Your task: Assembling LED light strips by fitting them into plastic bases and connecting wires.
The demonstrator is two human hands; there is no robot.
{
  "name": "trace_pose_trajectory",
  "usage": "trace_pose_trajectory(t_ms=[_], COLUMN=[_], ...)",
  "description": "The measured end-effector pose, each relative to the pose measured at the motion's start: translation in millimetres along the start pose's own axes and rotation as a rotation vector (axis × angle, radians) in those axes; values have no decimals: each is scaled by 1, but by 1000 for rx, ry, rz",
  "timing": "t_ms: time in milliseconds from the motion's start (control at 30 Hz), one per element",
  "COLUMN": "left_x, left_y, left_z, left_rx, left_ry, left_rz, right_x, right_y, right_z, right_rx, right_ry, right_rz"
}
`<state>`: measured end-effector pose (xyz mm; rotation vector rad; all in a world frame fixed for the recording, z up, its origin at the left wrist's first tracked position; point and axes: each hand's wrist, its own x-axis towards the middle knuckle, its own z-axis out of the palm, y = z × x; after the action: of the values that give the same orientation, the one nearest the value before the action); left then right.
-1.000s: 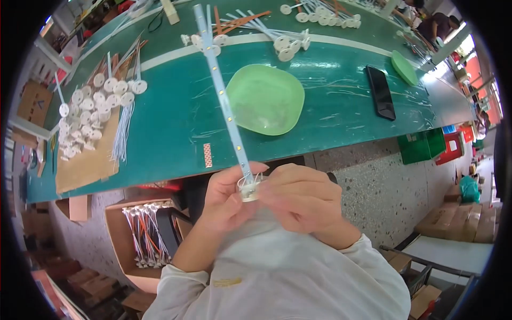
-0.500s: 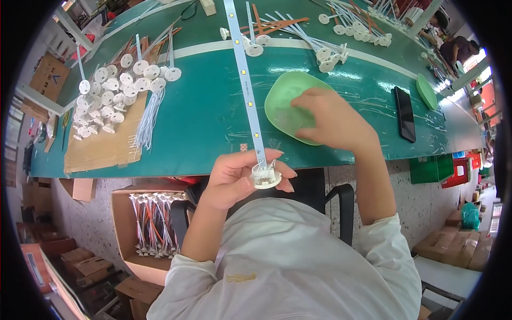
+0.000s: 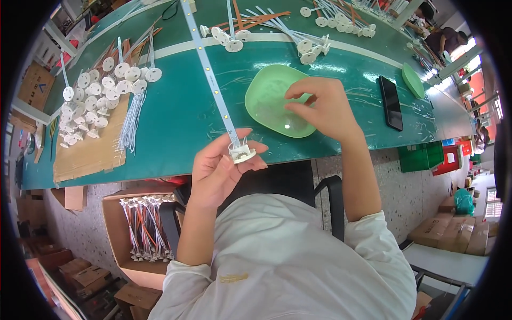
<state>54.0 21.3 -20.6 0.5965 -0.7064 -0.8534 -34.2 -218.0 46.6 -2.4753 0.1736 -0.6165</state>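
My left hand (image 3: 213,169) is closed around the round white end cap (image 3: 243,154) of a narrow LED strip (image 3: 208,69). Thin pale wires loop beside a small white block on this cap, and the strip rises away across the table. Over the light-green bowl (image 3: 261,114), my right hand (image 3: 325,106) has its thumb and index finger drawn near each other in a pinch. Whatever may be between those fingertips is too small to make out. Translucent small pieces appear to lie in the bowl, with one small white square showing near its front.
White round caps with strips (image 3: 90,101) crowd a cardboard sheet (image 3: 88,160) on the left, beside pale wires (image 3: 130,122). More capped strips (image 3: 309,48) lie farther back. A black phone (image 3: 391,104) and another green bowl (image 3: 413,80) are right. Below stands a filled carton (image 3: 144,274).
My right thumb and index finger have come closer together over the bowl. The whole view has shifted, with the table things now farther left. My left hand still holds the LED strip's cap.
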Motion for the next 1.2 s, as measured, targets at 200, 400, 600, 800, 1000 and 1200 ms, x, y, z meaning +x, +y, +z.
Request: trace_pose_trajectory(t_ms=[200, 400, 600, 800, 1000, 1200], left_x=[3, 12, 28, 22, 16, 11], left_y=[-1, 1, -3, -8, -10, -17], left_z=[13, 38, 63, 59, 62, 61], left_rx=[-29, 89, -36, -168, -259, -303], left_ry=[24, 156, 82, 48, 48, 16], left_rz=[17, 249, 251, 258, 228, 270], right_x=[-14, -41, -76, -91, -106, -104], right_y=[-7, -37, -78, -88, -83, -84], right_z=[-4, 5, 18, 38, 65, 60], right_rx=[212, 331, 420, 631, 740, 410], right_ry=[138, 184, 85, 141, 390, 456], right_rz=[172, 171, 125, 313, 180, -61])
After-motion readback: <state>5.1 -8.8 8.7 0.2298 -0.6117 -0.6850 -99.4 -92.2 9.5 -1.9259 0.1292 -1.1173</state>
